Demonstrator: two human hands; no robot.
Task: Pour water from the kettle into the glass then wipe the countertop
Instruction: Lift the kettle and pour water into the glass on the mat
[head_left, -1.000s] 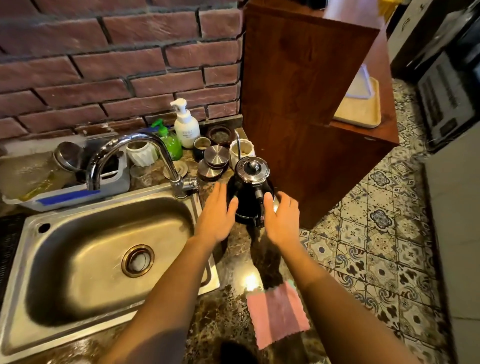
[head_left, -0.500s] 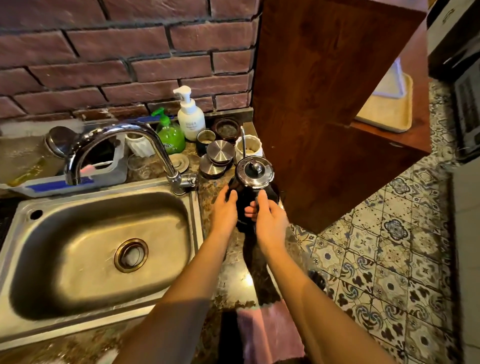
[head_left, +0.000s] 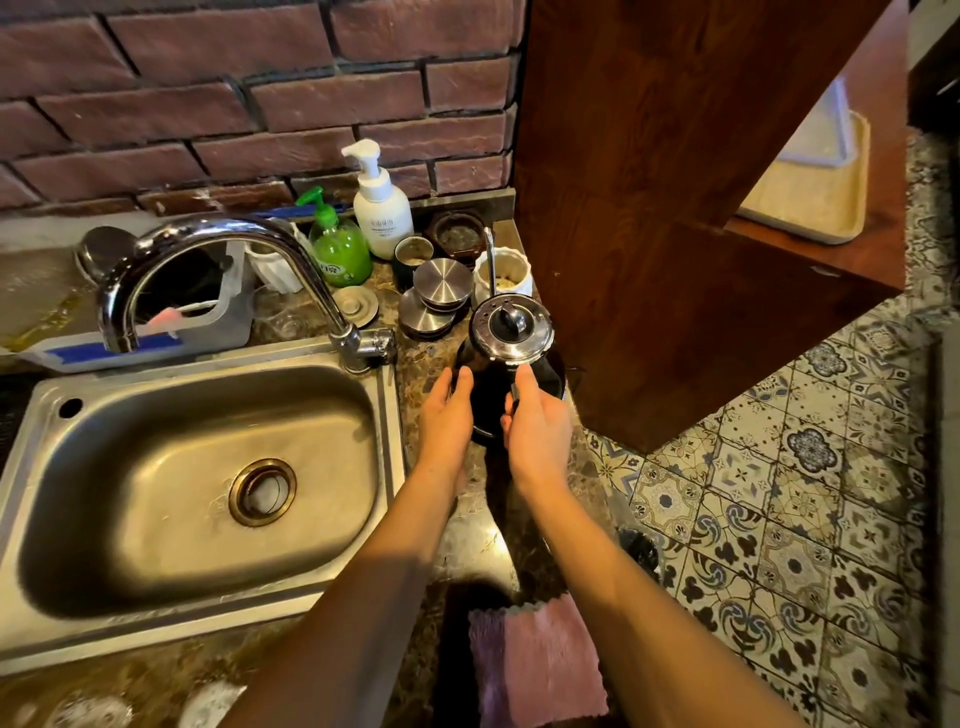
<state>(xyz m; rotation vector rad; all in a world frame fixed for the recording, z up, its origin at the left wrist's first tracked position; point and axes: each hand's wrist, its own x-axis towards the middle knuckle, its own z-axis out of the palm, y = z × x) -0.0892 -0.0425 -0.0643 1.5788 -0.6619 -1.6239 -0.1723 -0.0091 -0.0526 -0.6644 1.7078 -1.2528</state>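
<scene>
Centre frame: right hand (head_left: 537, 423) wraps its fingers round the black kettle (head_left: 511, 358) handle. Left hand (head_left: 447, 421) lies flat against its side, fingers together.

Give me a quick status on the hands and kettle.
Both hands at the kettle: right hand closing on its handle, left hand open against its side. Kettle on counter, lid on. Jars crowd close behind. Cloth unused.

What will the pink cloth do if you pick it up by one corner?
The pink cloth would probably droop and fold, since it looks thin and soft, draped over the countertop edge. It is likely very light. It should not slip, because its surface looks fuzzy.
</scene>
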